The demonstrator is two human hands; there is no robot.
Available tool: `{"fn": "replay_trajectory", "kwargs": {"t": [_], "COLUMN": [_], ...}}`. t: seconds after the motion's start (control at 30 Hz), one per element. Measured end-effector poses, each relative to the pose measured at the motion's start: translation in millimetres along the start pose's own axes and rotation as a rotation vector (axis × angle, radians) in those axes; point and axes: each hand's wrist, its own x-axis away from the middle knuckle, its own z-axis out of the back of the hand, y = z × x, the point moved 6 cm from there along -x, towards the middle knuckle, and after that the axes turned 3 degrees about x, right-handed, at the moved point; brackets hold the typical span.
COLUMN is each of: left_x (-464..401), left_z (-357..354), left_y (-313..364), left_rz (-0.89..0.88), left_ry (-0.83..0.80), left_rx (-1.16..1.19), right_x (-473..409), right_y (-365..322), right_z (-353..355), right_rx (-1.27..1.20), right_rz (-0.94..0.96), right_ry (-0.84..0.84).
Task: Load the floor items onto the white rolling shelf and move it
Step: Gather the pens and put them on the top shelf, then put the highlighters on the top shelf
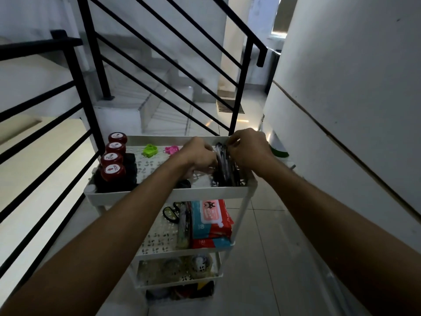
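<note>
Left hand point(200, 153): fingers curled on the dark clear-wrapped packets point(224, 165), which are stood on edge at the right end of the top tray. Right hand point(247, 149): the same packets are pinched from the other side. White rolling shelf point(168, 194): stood on the tiled floor beside a black stair railing point(75, 71). Top tray: four red-capped bottles point(113, 160) lined along the left end. Second tray: wipes packs point(213, 221) and scissors point(172, 213) are held.

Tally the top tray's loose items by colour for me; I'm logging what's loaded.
Top tray of the white rolling shelf:
Red-capped bottles: 4
Green plastic piece: 1
Pink plastic piece: 1
Total: 6
The dark clear-wrapped packs both hands are handling aren't counted; their number is unclear.
</note>
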Motion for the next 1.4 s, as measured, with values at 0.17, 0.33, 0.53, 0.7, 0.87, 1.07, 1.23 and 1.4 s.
{"fn": "replay_trajectory", "kwargs": {"t": [0.17, 0.33, 0.53, 0.7, 0.87, 1.07, 1.23, 1.4], "left_x": [4.6, 12.7, 47.9, 117.2, 199.7, 319.4, 398.1, 428.9], "left_z": [1.5, 8.4, 17.3, 18.6, 20.7, 22.4, 18.5, 16.9], "left_y": [5.1, -0.6, 12.0, 6.1, -36.7, -115.3, -210.8, -316.1], "left_rz": [-0.102, -0.108, -0.279, -0.465, -0.545, -0.671, -0.647, -0.513], "left_ry": [0.097, 0.145, 0.244, 0.302, 0.391, 0.479, 0.437, 0.352], "left_rx": [-0.173, -0.173, -0.268, -0.376, -0.504, -0.490, -0.511, -0.502], "right_x": [-1.0, 12.5, 44.8, 95.4, 178.8, 317.2, 401.9, 458.5], "right_y": [5.9, 24.5, 26.4, 10.4, -11.2, -12.7, -10.7, -10.7], "right_z": [3.3, 0.5, 2.8, 0.2, -9.2, -48.4, -128.6, -237.9], "right_rx": [-0.003, -0.055, -0.069, -0.002, 0.124, 0.110, 0.100, 0.051], "right_rz": [0.111, 0.090, 0.074, 0.093, 0.135, 0.177, 0.199, 0.185], "right_ry": [0.030, 0.036, 0.062, 0.098, 0.211, 0.336, 0.181, -0.012]}}
